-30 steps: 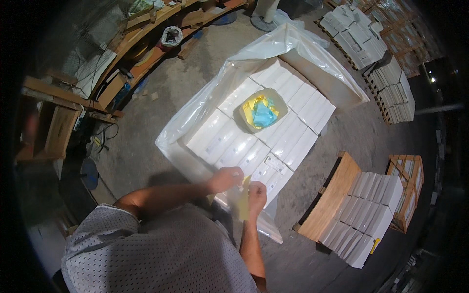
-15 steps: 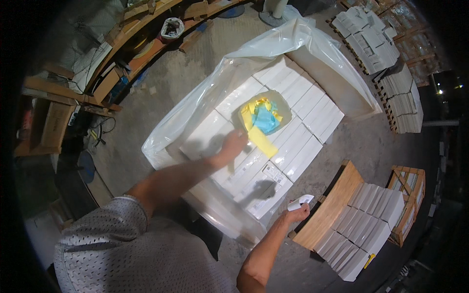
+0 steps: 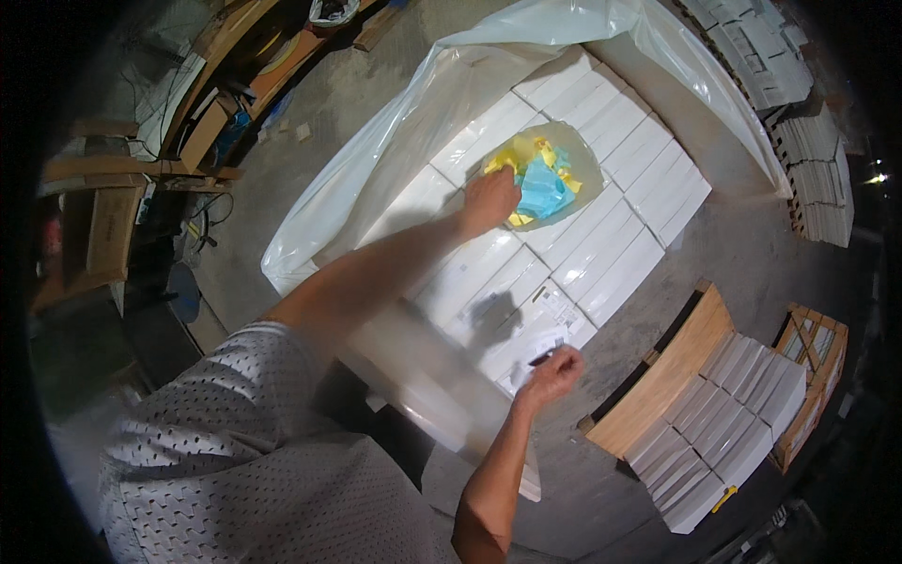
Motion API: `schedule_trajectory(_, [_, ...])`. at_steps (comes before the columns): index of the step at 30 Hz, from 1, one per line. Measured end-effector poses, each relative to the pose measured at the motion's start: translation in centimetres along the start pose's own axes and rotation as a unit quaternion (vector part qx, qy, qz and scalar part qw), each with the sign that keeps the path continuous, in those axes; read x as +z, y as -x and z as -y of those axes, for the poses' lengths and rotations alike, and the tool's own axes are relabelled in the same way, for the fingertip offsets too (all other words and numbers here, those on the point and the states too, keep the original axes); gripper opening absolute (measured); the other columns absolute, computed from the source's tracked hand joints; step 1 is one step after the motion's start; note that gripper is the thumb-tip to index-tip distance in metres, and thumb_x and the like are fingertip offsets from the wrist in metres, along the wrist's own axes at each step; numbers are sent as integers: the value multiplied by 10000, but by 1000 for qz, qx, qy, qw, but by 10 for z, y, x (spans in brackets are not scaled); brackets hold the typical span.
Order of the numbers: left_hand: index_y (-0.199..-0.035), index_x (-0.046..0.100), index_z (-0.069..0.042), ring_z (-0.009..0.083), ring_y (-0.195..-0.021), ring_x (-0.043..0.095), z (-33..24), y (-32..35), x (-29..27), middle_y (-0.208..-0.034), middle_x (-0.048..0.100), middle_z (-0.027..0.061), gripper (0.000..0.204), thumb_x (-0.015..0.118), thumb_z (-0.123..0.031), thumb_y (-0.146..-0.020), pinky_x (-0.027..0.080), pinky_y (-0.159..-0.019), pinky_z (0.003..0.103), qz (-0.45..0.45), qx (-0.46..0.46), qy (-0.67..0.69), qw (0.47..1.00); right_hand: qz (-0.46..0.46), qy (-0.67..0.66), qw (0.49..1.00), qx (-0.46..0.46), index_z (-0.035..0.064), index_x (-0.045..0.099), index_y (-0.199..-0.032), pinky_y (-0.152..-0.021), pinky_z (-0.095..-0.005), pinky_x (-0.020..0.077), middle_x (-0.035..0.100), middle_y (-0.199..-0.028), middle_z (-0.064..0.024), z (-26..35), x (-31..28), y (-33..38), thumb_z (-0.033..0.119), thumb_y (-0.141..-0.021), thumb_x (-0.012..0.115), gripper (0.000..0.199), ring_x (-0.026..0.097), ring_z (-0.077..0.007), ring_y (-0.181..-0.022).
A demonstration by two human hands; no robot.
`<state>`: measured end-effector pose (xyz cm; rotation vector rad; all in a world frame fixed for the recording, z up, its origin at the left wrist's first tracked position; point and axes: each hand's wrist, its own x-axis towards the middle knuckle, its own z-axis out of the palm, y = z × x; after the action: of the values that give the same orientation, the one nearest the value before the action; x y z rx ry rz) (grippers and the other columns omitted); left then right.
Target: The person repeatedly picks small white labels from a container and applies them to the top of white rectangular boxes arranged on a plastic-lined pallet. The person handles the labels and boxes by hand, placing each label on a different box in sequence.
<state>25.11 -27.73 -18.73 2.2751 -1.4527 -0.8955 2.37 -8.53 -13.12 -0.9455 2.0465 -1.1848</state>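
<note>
Yellow and blue scraps [image 3: 547, 191] lie in the bin [image 3: 588, 167] atop white cartons [image 3: 601, 268]; outstretched left hand [image 3: 491, 199] dips over its left side, grip unclear; near right, curled right hand [image 3: 556, 372] pinches a white slip [image 3: 548, 346].

Grey, worn concrete floor [image 3: 282, 169] spreads around both hands. Ahead and left of the left hand [image 3: 491, 199] runs a wooden bench [image 3: 296, 61], a lined bin [image 3: 334, 9] at its far end. Farther left stands a wooden cabinet [image 3: 117, 226], with loose cables [image 3: 204, 226] beside it. Right of the right hand [image 3: 554, 374] are a board [image 3: 667, 371], boxes [image 3: 728, 414] and a slatted crate [image 3: 816, 371]. Stacks [image 3: 813, 174] stand farther ahead on that side, near a small bright light [image 3: 878, 178] amid darkness.
</note>
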Motion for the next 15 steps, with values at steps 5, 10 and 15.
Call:
schedule_trajectory(5, [-917,612,-39,369,-823,631,52,95,24,-873,653,192,272,567,-302,-861,497,-730,470,47,106,42,992,72,138,988,-14,0,548,-982,-658,-308,483,594,-809,-75,12,31,4,205,-967,533,206,538,-152,-704])
schedule_trajectory(10, [-869,631,-26,261,-675,616,95,134,43,-763,633,133,253,610,-276,-845,491,-626,386,195,97,162,962,99,185,977,-27,1,539,-973,-652,-327,489,600,-804,-97,10,52,8,192,-971,518,193,544,-177,-674])
schedule_trajectory(15, [-908,652,6,170,-617,589,95,167,31,-707,614,71,395,668,-377,-818,478,-581,345,354,-90,277,889,133,194,970,-58,56,550,-1022,-714,-426,482,644,-879,-187,8,68,14,206,-968,495,169,628,-357,-789])
